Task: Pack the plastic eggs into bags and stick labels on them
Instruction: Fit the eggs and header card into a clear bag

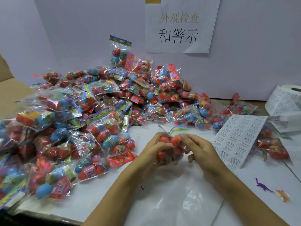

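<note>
A clear bag of red plastic eggs (170, 148) with a colourful header card sits between both hands, just above the white table (101, 193). My left hand (154, 150) grips the bag from the left and below, fingers curled round it. From the right, my right hand (196, 148) pinches the bag's top edge near the header. A sheet of small white warning labels (236, 137) lies just right of my hands. At the far right stands a roll of labels (286, 100).
A big heap of filled egg bags (101, 108) covers the left and back of the table, up against the white wall. One more filled bag (273, 148) lies at the right. A purple toy dinosaur (263, 185) and an orange toy (283, 195) lie front right. A cardboard box flap (11, 90) sits far left.
</note>
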{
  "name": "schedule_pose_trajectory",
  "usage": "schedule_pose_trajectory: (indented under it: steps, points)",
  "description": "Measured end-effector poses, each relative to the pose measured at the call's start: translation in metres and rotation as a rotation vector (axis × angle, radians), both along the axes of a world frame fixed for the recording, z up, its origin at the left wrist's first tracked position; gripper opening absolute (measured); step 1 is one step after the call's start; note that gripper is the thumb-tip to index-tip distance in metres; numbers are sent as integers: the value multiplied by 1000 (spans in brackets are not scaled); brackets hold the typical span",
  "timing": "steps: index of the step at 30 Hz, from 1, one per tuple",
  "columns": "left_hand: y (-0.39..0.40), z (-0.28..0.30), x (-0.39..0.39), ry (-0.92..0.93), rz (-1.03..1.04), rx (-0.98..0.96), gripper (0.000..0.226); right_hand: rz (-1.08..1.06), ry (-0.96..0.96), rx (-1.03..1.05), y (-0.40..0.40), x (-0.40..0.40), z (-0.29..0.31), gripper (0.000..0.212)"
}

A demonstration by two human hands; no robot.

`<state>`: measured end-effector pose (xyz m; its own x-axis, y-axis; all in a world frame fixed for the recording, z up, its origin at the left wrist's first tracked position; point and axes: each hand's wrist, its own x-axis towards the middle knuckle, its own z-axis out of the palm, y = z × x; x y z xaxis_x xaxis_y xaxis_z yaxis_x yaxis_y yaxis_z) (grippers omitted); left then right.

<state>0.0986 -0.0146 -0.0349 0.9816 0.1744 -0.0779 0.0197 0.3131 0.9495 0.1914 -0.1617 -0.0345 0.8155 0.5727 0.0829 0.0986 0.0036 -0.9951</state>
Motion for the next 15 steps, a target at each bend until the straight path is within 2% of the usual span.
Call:
schedule_pose_trajectory:
  steps: [4, 7, 9, 12, 15]
  points:
    - [-1, -6, 3, 57, 73, 81, 36, 0, -10, 27, 1, 0, -3, 24]
    - [1, -5, 6, 13, 188, 123, 32, -49, 28, 37, -1, 4, -3, 10]
    - [4, -6, 5, -22, 188, 111, 21, -85, 39, 36, -2, 6, -4, 7]
    - [7, -4, 1, -30, 185, 66, 21, -111, 58, 53, -3, 7, -1, 8]
    - [6, -2, 1, 3, 176, 57, 27, -11, 40, 1, -4, 3, 2, 29]
